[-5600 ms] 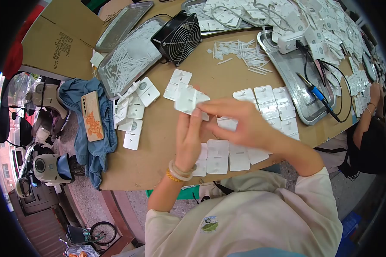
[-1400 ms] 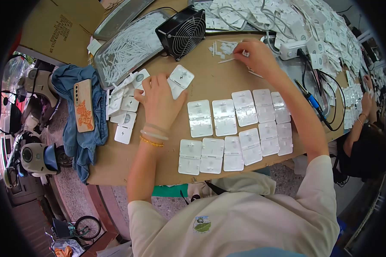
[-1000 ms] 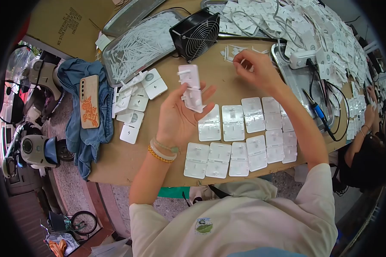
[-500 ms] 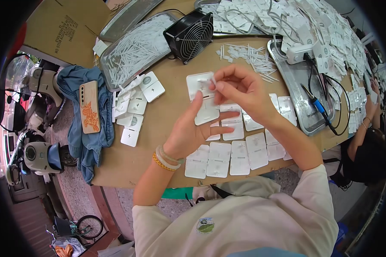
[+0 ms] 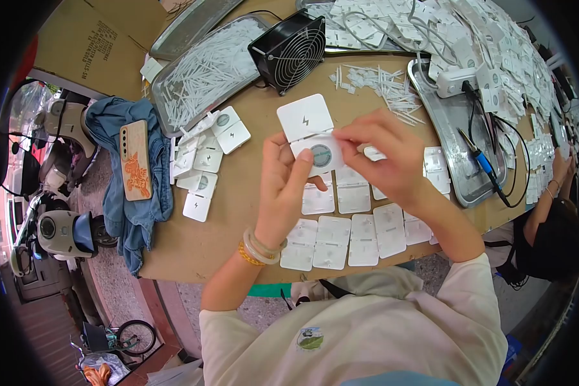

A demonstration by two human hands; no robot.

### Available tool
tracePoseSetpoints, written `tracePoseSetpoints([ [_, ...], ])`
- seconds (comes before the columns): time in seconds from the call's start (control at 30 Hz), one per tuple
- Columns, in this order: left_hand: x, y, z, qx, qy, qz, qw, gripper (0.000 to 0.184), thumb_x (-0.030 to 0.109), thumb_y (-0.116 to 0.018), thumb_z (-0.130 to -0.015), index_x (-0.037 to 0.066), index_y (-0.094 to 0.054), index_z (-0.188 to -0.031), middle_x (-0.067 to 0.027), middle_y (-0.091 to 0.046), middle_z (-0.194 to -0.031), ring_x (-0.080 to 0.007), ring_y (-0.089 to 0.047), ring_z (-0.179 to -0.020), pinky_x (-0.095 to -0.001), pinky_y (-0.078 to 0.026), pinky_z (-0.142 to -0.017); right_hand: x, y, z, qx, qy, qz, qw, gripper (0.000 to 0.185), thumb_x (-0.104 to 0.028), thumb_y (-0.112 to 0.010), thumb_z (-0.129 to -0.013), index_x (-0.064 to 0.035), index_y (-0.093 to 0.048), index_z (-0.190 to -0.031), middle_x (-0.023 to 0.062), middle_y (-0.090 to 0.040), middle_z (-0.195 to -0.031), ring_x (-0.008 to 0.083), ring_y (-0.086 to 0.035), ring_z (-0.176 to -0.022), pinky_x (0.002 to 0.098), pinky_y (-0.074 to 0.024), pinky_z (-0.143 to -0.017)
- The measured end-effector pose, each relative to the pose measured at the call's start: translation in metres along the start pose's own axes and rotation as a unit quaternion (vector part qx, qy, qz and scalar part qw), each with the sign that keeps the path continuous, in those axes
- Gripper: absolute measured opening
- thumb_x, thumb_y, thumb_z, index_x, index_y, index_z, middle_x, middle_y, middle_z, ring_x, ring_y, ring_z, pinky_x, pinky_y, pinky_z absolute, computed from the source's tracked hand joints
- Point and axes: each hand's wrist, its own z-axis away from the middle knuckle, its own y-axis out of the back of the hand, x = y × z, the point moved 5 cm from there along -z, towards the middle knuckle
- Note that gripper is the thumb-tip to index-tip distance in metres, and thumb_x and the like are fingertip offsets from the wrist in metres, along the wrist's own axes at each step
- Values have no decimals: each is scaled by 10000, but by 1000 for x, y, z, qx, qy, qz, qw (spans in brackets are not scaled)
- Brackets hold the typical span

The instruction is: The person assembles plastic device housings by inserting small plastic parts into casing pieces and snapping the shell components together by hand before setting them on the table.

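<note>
My left hand [image 5: 283, 177] is closed on a hinged white plastic piece [image 5: 305, 120], thumb on its lower panel beside a round grey-green disc. The upper panel bears a lightning mark. At the piece's right edge my right hand [image 5: 383, 151] pinches a thin white stick [image 5: 321, 133] lying across the fold between the panels. Below and behind my hands, rows of similar opened white pieces [image 5: 331, 242] lie on the table, partly covered by my right hand. A loose pile of white pieces [image 5: 207, 157] sits to the left.
A black fan [image 5: 288, 51] stands between a tray of white sticks [image 5: 206, 71] and loose sticks [image 5: 392, 87]. On the right are a metal tray [image 5: 460, 177], a soldering iron [image 5: 484, 162] and cables. A phone [image 5: 135, 161] rests on denim. At far right are a co-worker's hands [image 5: 561, 166].
My left hand picked up the white piece from the table and turned it to its marked side. My right hand came from the loose sticks to the piece, bringing a small white stick.
</note>
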Motion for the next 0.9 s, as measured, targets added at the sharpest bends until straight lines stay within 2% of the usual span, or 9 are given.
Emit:
tracePoseSetpoints([
  [0.1, 4, -1, 4, -34, -42, -98, 994, 321, 81, -465, -994, 13, -367, -1292, -82, -610, -1136, -91, -589, -932, -237, -490, -629, -15, 0, 0, -26, 154, 79, 985, 266, 5, -719, -664, -36, -689, -925, 55, -609, -871, 195, -591, -707, 296, -478, -596],
  [0.2, 6, 0, 6, -42, -23, -152, 987, 295, 64, -473, -988, 7, -399, -1268, -79, -631, -1105, -68, -585, -894, -198, -464, -602, -17, -2, 2, -36, 213, 116, 969, 293, -60, -694, -640, -22, -682, -930, 52, -609, -897, 193, -586, -705, 302, -471, -598],
  [0.3, 7, -1, 7, -21, -52, -118, 991, 260, 86, -499, -986, -27, -464, -1218, -82, -669, -1019, -43, -573, -778, -196, -463, -582, -20, -4, 5, -26, 243, 125, 962, 306, -88, -664, -642, -5, -677, -936, 65, -607, -933, 190, -586, -712, 300, -467, -600],
  [0.5, 15, -2, 15, -38, -144, -206, 967, 237, 63, -486, -986, 3, -446, -1212, -83, -647, -1051, -51, -576, -814, -185, -443, -577, -27, 3, 4, -33, 252, 112, 961, 343, -85, -668, -630, 3, -679, -961, 76, -611, -966, 191, -591, -720, 301, -466, -595],
  [0.6, 15, -1, 16, -21, -138, -218, 966, 217, 67, -495, -985, 4, -456, -1188, -86, -649, -1037, -51, -576, -802, -187, -450, -588, -30, 6, 2, -65, 244, 106, 962, 366, -48, -669, -629, 7, -681, -991, 83, -617, -981, 199, -593, -716, 301, -469, -594],
  [0.7, 15, -2, 12, -28, -116, -105, 987, 203, 66, -502, -982, 4, -462, -1171, -99, -650, -1049, -53, -583, -810, -187, -457, -598, -23, 6, 2, -67, 193, 58, 977, 365, -6, -689, -706, 5, -673, -1071, 91, -630, -988, 185, -621, -745, 295, -498, -629],
  [0.77, 14, 1, 14, -9, -98, -120, 988, 195, 57, -512, -980, -12, -470, -1158, -104, -664, -980, -64, -596, -825, -206, -477, -672, -12, 9, 1, -36, -73, -99, 992, 346, -23, -688, -785, 3, -652, -1128, 90, -644, -1007, 168, -642, -807, 290, -522, -694],
  [0.8, 12, 3, 15, 2, -88, -127, 988, 192, 52, -517, -979, -20, -474, -1152, -107, -671, -946, -69, -602, -832, -215, -487, -709, -5, 7, 6, -21, -206, -176, 962, 337, -31, -687, -824, 3, -642, -1157, 89, -652, -1017, 159, -653, -838, 288, -534, -727],
  [0.9, 11, -3, 13, -10, -122, -102, 987, 197, 48, -514, -979, -19, -472, -1158, -117, -662, -977, -73, -600, -856, -220, -487, -733, 6, -13, 17, -89, -319, -386, 861, 340, -54, -634, -914, 21, -571, -1240, 72, -638, -1068, 126, -610, -963, 282, -515, -864],
])
